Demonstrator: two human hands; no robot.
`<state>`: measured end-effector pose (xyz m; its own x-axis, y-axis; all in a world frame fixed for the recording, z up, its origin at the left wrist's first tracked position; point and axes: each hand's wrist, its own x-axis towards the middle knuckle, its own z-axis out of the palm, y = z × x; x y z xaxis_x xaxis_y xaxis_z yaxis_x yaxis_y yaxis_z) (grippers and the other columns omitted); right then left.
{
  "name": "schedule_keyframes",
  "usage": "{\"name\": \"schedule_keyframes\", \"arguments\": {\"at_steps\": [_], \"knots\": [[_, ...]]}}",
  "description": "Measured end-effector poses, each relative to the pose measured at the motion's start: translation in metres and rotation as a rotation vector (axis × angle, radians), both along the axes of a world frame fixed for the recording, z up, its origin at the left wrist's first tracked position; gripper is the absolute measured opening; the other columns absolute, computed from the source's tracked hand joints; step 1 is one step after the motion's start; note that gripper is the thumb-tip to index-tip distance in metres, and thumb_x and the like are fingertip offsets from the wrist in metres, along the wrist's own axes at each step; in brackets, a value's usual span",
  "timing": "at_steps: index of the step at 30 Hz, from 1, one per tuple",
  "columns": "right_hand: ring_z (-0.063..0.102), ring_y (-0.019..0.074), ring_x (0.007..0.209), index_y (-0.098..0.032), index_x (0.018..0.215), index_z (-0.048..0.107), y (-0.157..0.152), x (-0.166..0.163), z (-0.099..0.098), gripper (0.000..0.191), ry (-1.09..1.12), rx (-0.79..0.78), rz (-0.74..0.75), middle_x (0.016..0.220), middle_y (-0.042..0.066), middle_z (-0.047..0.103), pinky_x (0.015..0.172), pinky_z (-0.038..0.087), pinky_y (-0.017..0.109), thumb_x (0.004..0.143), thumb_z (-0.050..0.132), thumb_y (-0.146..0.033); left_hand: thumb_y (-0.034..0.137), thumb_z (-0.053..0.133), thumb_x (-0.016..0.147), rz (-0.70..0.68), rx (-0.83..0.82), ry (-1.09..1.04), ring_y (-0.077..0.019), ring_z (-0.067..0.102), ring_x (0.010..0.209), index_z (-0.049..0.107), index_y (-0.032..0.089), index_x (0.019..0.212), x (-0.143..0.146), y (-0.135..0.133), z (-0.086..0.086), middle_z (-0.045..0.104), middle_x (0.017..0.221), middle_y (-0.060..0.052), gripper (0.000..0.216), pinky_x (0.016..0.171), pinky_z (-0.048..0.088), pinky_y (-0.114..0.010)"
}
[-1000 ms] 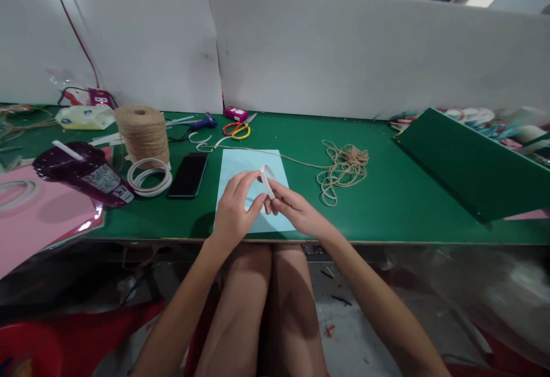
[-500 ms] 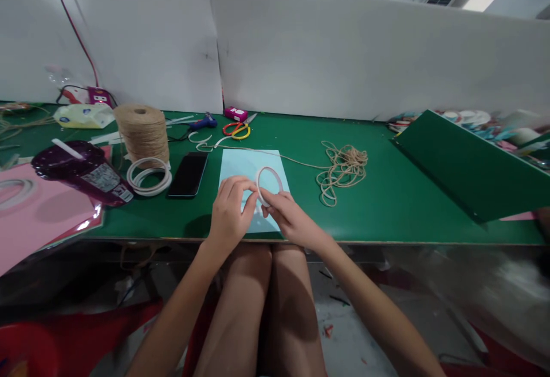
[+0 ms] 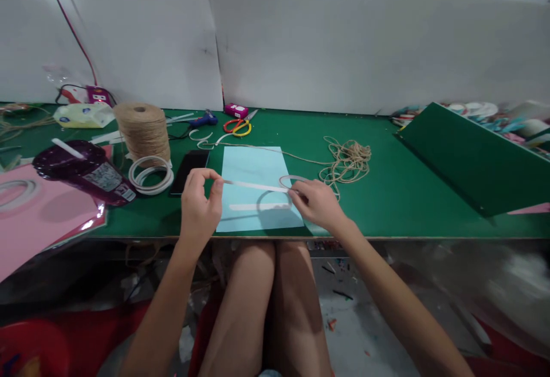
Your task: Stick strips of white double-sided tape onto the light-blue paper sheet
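My left hand (image 3: 201, 196) pinches the free end of a narrow strip of white double-sided tape (image 3: 253, 185), pulled taut across to the right. The rest of the tape is a thin ring-shaped roll (image 3: 287, 180), partly hidden behind the fingers of my right hand (image 3: 317, 200), which are closed on it. Below the stretched strip lies a light blue sheet of paper (image 3: 253, 162) on the green table. A pale strip (image 3: 244, 207) runs across the paper's lower half, and a ring-shaped shadow falls over it.
Left of the paper are a dark phone (image 3: 189, 165), a stack of tape rolls (image 3: 133, 179), a twine spool (image 3: 144, 130) and a lying purple cup (image 3: 86, 165). Scissors (image 3: 243, 128) lie behind. Tangled twine (image 3: 350, 159) is to the right, before a green board (image 3: 476, 159).
My hands have moved apart, the left one leftward and the right one rightward. A length of tape now stretches between them, drawn from the roll.
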<state>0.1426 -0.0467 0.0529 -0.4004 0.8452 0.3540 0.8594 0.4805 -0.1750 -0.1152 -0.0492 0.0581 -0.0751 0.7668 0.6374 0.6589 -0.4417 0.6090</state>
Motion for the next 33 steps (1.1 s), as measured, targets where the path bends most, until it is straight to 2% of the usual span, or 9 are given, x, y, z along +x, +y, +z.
{"name": "schedule_keyframes", "arguments": {"at_steps": [4,9,12,15,22,33], "knots": [[0.046,0.0157,0.057,-0.020,0.070,0.058,0.009,0.010,0.003,0.034,-0.093,-0.038,-0.153,0.058,0.003,0.054,0.054,0.021,0.026,0.090,0.037,-0.038,0.033,0.043,0.086,0.028,-0.225,-0.032,-0.0182,0.056,0.087,0.054,0.018,0.084,-0.012,0.015,-0.025,0.058,0.087,-0.005,0.018,0.080,0.046,-0.032],[0.050,0.0178,0.059,-0.019,0.071,0.063,0.016,0.019,-0.004,0.035,-0.321,-0.046,-0.218,0.061,0.007,0.060,0.056,0.020,0.028,0.090,0.039,-0.036,0.027,0.046,0.082,0.078,-0.344,0.193,-0.0223,0.055,0.098,0.056,0.020,0.073,-0.009,0.024,-0.062,0.062,0.096,-0.007,0.015,0.091,0.043,-0.039],[0.054,0.0192,0.063,-0.018,0.073,0.065,0.017,0.021,-0.011,0.033,-0.399,-0.031,-0.202,0.066,0.009,0.064,0.060,0.022,0.030,0.089,0.040,-0.031,0.025,0.049,0.080,0.123,-0.377,0.323,-0.0247,0.053,0.107,0.059,0.021,0.071,-0.004,0.023,-0.074,0.062,0.106,-0.008,0.014,0.095,0.042,-0.042],[0.056,0.0200,0.065,-0.017,0.076,0.067,0.017,0.021,-0.017,0.034,-0.446,-0.024,-0.199,0.067,0.010,0.066,0.065,0.024,0.032,0.089,0.038,-0.029,0.025,0.048,0.081,0.130,-0.406,0.377,-0.0258,0.050,0.114,0.061,0.021,0.072,-0.001,0.022,-0.076,0.060,0.113,-0.008,0.016,0.098,0.040,-0.044],[0.058,0.0190,0.066,-0.017,0.076,0.066,0.009,0.023,-0.031,0.038,-0.504,0.003,-0.185,0.068,0.009,0.068,0.070,0.021,0.034,0.091,0.033,-0.027,0.027,0.048,0.082,0.131,-0.543,0.450,-0.0257,0.045,0.121,0.062,0.021,0.072,0.000,0.019,-0.068,0.052,0.126,-0.007,0.018,0.105,0.033,-0.045],[0.058,0.0180,0.065,-0.016,0.076,0.066,0.008,0.019,-0.035,0.037,-0.490,0.012,-0.187,0.068,0.009,0.069,0.072,0.019,0.035,0.091,0.033,-0.026,0.025,0.044,0.084,0.125,-0.547,0.473,-0.0241,0.049,0.118,0.062,0.019,0.077,0.004,0.016,-0.063,0.052,0.126,-0.009,0.020,0.107,0.031,-0.044]]}}
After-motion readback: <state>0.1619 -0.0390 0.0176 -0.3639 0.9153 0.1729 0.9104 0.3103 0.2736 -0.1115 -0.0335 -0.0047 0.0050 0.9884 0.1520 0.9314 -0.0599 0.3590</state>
